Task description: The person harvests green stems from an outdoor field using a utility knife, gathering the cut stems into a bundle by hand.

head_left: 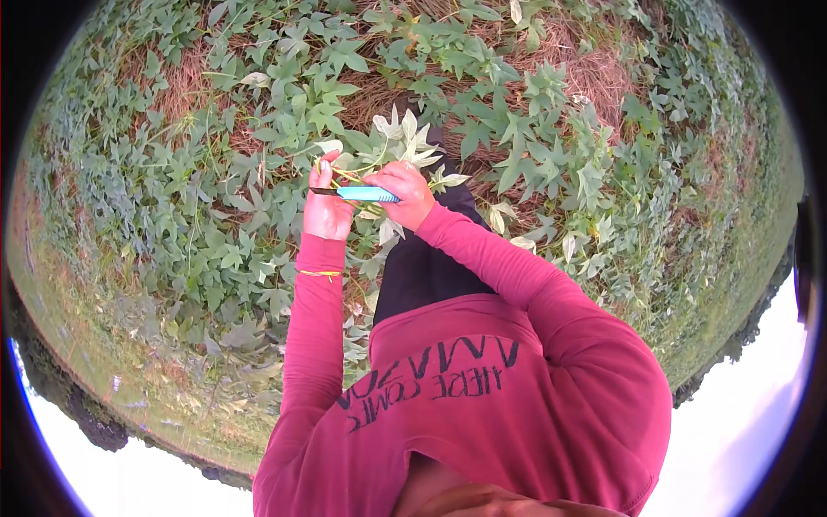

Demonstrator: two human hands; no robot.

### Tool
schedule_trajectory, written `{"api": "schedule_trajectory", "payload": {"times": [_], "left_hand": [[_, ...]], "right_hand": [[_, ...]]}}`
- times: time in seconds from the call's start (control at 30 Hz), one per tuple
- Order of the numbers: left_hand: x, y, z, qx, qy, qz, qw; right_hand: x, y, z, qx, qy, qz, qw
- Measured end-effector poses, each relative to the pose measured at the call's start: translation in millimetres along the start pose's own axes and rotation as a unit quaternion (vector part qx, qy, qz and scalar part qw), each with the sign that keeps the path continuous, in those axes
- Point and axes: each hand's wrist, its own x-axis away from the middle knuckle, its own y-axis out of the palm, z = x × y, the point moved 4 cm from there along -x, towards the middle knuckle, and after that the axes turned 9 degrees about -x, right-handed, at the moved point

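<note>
Blue ridged cutter (pixel 369 194) in right hand (pixel 407 183), pale lobed leaves (pixel 414 138)

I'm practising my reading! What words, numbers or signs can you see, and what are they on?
Pink-red shirt: dark printed letters across the front, upside down here; big enough to read, but I won't copy them out.
Light-blue-handled tool at the right hand: no writing clear enough to read.
</note>
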Motion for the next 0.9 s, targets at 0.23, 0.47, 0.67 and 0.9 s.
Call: {"api": "schedule_trajectory", "payload": {"times": [0.23, 0.47, 0.67, 0.9], "left_hand": [[32, -79, 3, 0.126, 0.085, 0.091, 0.984], [83, -168, -2, -0.208, 0.183, 0.242, 0.930], [142, -145, -130, -0.026, -0.166, 0.077, 0.983], [143, -76, -224, 0.157, -0.213, 0.031, 0.964]], "right_hand": [[1, 80, -7, -0.179, 0.151, -0.105, 0.966], [-13, 105, 16, -0.180, 0.197, -0.132, 0.955], [-56, 71, 117, 0.029, 0.316, -0.172, 0.932], [-69, 144, 141, 0.096, 0.208, -0.448, 0.864]]}}
